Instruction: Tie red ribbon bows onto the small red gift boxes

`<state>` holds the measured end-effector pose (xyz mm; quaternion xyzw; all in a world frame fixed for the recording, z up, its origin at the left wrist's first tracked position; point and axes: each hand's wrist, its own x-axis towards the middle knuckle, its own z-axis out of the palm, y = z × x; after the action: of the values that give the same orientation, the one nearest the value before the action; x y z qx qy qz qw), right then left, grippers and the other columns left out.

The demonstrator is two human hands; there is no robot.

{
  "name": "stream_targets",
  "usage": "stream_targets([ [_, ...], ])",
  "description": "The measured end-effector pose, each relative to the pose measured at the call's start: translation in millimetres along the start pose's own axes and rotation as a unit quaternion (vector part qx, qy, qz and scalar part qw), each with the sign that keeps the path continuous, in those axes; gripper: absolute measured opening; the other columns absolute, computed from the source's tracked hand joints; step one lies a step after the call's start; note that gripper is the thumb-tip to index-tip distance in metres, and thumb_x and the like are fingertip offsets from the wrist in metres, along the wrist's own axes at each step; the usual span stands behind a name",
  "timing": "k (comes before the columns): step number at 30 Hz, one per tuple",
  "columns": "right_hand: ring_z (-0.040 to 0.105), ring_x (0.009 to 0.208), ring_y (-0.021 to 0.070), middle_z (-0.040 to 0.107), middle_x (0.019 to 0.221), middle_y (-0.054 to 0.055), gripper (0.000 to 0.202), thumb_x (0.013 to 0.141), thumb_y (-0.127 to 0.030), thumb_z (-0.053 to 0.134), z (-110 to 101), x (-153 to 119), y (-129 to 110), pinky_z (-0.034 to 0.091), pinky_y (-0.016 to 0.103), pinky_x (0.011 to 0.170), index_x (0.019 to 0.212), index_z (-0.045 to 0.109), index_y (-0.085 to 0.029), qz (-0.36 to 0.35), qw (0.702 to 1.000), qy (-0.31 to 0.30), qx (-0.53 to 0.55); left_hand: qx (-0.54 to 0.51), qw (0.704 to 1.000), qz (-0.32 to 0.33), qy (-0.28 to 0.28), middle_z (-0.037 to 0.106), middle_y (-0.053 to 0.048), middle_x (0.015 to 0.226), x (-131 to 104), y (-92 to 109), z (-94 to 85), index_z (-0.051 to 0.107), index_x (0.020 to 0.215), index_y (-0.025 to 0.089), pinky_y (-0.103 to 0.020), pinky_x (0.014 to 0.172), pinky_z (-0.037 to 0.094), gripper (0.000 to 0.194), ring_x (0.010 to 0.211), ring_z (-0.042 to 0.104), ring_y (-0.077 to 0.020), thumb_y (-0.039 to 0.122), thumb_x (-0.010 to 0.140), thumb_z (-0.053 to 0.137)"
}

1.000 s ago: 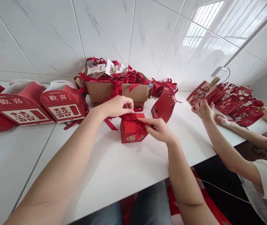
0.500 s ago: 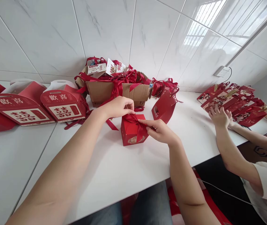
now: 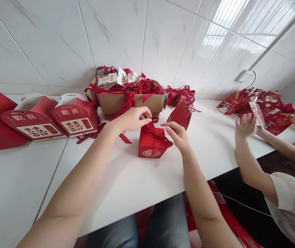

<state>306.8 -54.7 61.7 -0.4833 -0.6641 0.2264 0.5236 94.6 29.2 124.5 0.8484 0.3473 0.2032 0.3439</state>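
A small red gift box with gold printing on its front stands on the white table. A red ribbon is tied over its top in a bow. My left hand is above the box's back left corner, thumb and forefinger pinched on one end of the ribbon. To the right of the box, my right hand is open, its fingers apart and holding nothing. A red bag-shaped box with a cord handle stands behind my right hand.
A cardboard box of red ribbons and tags is against the tiled wall. Red cartons line the left. At right, a co-worker's hand holds a small box by a pile of red gift bags. A socket is on the wall.
My right hand has let go of the ribbon and lifted off the box. My left hand stays at the ribbon's back end. The co-worker's hand has picked up a small box.
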Motion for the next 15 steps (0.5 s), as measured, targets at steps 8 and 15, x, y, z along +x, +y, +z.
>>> stream_targets([
  [8,0.05,0.126,0.0232,0.06,0.129,0.005,0.034,0.092,-0.05,0.049,8.8,1.6,6.5,0.037,0.04,0.107,0.113,0.064,-0.028,0.015,0.98,-0.105,0.168,0.156,0.979,-0.026,-0.125,0.061,-0.007,0.119,-15.6,22.8,-1.4,0.059,0.111,0.024,-0.03,0.069,0.046,0.05,0.092,0.061,-0.0226,0.062,0.08,0.05],
  [15,0.043,0.135,0.0278,0.05,0.143,0.005,0.032,0.09,-0.052,0.051,13.2,2.8,7.1,0.033,0.044,0.111,0.089,0.064,-0.023,0.022,0.954,-0.167,0.248,0.188,0.968,-0.043,-0.16,0.047,-0.01,0.138,-21.7,33.6,4.9,0.055,0.121,0.025,-0.034,0.079,0.049,0.065,0.103,0.06,-0.0268,0.07,0.075,0.051],
])
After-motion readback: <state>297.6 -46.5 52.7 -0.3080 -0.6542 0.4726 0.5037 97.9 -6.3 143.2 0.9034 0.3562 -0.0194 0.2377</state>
